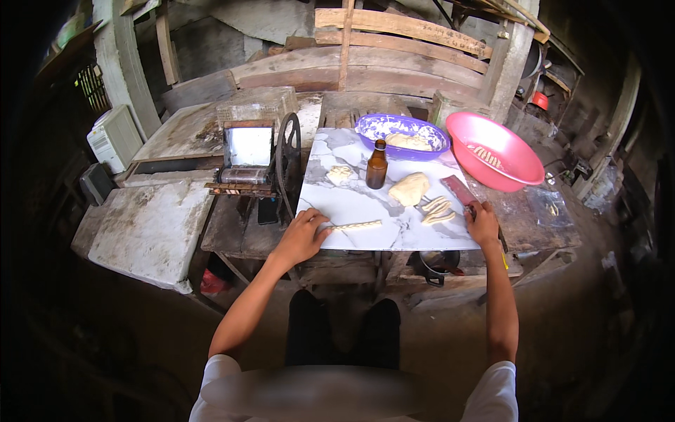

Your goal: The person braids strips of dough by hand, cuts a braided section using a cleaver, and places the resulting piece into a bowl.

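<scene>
My left hand [301, 238] rests on the near left edge of a white marble slab [365, 204], its fingers touching one end of a thin rolled dough strip [357, 226]. At the slab's near right corner my right hand [482, 224] grips the handle of a knife with a reddish blade [458, 189]. Just left of that hand lie several twisted dough pieces [437, 210]. A larger dough lump [410, 188] sits behind them. A brown glass bottle [377, 166] stands mid-slab, and a small dough scrap [340, 174] lies to its left.
A purple bowl [402, 133] with floury dough stands behind the slab. Right of it a pink basin [492, 150] holds twisted dough pieces. A hand-cranked roller machine [256, 165] sits left of the slab. A dark pot [434, 266] hangs under the bench.
</scene>
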